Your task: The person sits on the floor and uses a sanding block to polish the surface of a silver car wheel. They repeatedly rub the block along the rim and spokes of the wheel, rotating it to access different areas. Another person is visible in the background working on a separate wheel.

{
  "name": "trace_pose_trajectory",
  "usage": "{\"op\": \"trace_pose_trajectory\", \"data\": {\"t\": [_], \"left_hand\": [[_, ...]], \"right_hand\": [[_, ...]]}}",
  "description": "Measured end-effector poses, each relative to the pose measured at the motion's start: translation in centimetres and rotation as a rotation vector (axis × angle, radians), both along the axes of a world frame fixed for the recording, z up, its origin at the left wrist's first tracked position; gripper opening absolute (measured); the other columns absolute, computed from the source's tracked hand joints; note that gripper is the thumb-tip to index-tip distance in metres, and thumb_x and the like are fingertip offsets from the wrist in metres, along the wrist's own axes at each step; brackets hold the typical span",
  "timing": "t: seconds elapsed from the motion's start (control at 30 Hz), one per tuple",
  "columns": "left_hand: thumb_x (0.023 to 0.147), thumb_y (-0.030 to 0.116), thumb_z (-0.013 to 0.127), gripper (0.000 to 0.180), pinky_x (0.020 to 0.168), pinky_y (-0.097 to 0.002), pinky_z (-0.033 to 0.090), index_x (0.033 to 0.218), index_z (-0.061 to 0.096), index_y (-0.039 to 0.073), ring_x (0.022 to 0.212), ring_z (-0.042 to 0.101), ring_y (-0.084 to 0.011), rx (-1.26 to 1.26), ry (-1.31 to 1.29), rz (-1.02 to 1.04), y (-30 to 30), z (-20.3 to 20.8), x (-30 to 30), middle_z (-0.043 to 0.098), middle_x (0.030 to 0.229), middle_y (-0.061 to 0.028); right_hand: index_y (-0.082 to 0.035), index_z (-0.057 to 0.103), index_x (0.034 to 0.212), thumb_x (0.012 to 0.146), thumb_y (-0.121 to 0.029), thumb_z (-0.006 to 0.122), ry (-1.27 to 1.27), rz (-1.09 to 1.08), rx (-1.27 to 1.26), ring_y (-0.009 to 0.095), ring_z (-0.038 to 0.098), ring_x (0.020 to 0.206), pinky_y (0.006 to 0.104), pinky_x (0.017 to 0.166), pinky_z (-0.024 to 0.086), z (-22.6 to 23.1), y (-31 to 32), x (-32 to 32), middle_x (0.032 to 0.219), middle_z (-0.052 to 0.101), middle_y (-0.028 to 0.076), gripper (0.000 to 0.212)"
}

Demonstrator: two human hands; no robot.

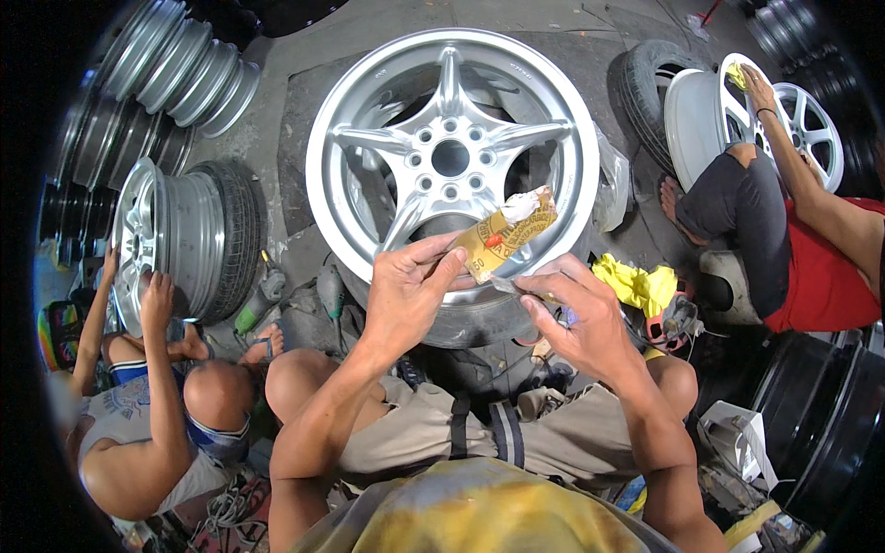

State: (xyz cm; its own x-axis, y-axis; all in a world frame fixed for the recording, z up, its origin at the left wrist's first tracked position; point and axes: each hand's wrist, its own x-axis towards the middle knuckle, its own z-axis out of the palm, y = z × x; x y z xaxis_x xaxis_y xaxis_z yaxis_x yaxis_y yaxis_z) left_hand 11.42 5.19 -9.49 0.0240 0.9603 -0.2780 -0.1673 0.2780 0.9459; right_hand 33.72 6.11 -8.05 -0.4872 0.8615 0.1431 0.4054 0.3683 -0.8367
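Observation:
My left hand (pixel 412 284) pinches a tan piece of sandpaper (pixel 491 247), printed back facing up, between thumb and fingers. A lump of white paste (pixel 524 208) sits on its far end, with a small orange-red dab (pixel 494 241) nearer the middle. My right hand (pixel 579 313) is closed on a small, thin, greyish spreader (pixel 504 285), whose tip is at the sandpaper's near edge; the fingers hide most of it. Both hands are over the near rim of a silver five-spoke alloy wheel (pixel 450 120), which lies face up on a tyre (pixel 470 330).
A co-worker at left handles an upright wheel (pixel 138 244); another at right wipes a white wheel (pixel 733 101) with a yellow cloth. A yellow cloth (pixel 636 284) lies right of my hand. Power tools (pixel 330 293) lie at left. Stacked rims (pixel 175 64) stand far left.

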Motion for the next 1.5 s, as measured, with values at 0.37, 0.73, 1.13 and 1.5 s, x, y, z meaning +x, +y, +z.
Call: {"op": "trace_pose_trajectory", "data": {"t": [0.37,0.73,1.13,1.5], "left_hand": [[0.098,0.006,0.058,0.030,0.083,-0.0322,0.062,0.122,0.060,-0.010,0.094,0.069,-0.0196,-0.037,-0.027,-0.005,0.0,0.4,0.1,0.069,0.106,-0.0179],[0.097,0.009,0.061,0.031,0.080,-0.0328,0.063,0.121,0.061,-0.010,0.093,0.070,-0.0204,-0.057,-0.039,-0.011,0.0,1.0,0.1,0.069,0.105,-0.0187],[0.094,0.010,0.065,0.024,0.079,-0.0302,0.063,0.112,0.065,-0.006,0.089,0.070,-0.0174,-0.178,-0.193,0.038,0.2,0.5,-0.5,0.070,0.103,-0.0148],[0.095,0.010,0.064,0.030,0.079,-0.0308,0.063,0.117,0.063,-0.010,0.092,0.070,-0.0191,-0.063,-0.077,0.095,0.3,1.4,-0.2,0.070,0.104,-0.0164]], "right_hand": [[0.000,0.069,0.102,0.086,-0.004,0.068,0.055,-0.002,-0.085,0.028,0.064,0.083,0.0355,0.074,0.051,0.2,0.1,-0.1,0.091,0.063,0.014,0.017],[0.002,0.067,0.103,0.096,-0.012,0.060,0.163,-0.095,-0.504,0.015,0.063,0.074,0.0291,0.069,0.050,-0.6,-0.2,-0.2,0.082,0.067,0.008,0.017],[0.000,0.069,0.106,0.084,-0.001,0.070,0.119,-0.055,0.027,0.023,0.063,0.083,0.0322,0.073,0.051,-0.5,0.0,-0.7,0.093,0.063,0.013,0.022],[-0.001,0.070,0.105,0.080,0.004,0.070,0.094,-0.040,0.025,0.026,0.063,0.083,0.0338,0.074,0.051,-0.3,-0.1,-0.4,0.093,0.062,0.013,0.025]]}}
